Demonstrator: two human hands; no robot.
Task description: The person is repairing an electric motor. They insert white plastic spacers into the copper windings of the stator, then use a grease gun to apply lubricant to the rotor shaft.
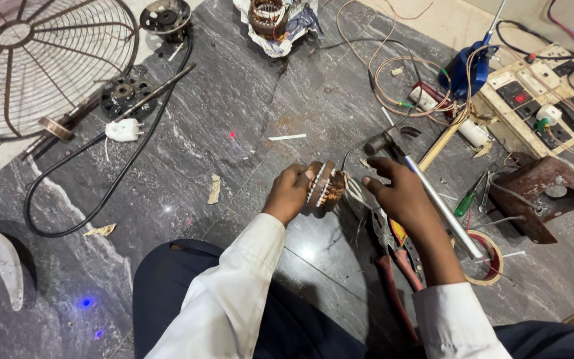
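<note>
Head view: stator (323,188) held over floor (234,139), gripped by left hand (288,193), fingers closed around it. Wires (355,193) at stator's right side pinched by right hand (396,193). Pliers (393,266) and hammer (426,193) seen below right hand.

Lighting: bright, even, from overhead. Glare: soft white sheen on the polished dark floor (234,133), strongest just below the left hand (288,193); small blue and red light specks (source unseen). Shadows: short, soft-edged, darkest under the forearms and lap. Focus: centre sharp; wire fan guard (41,60) slightly soft. Distortion: wide-angle bowing at frame edges and corners. Motion blur: none evident.
</note>
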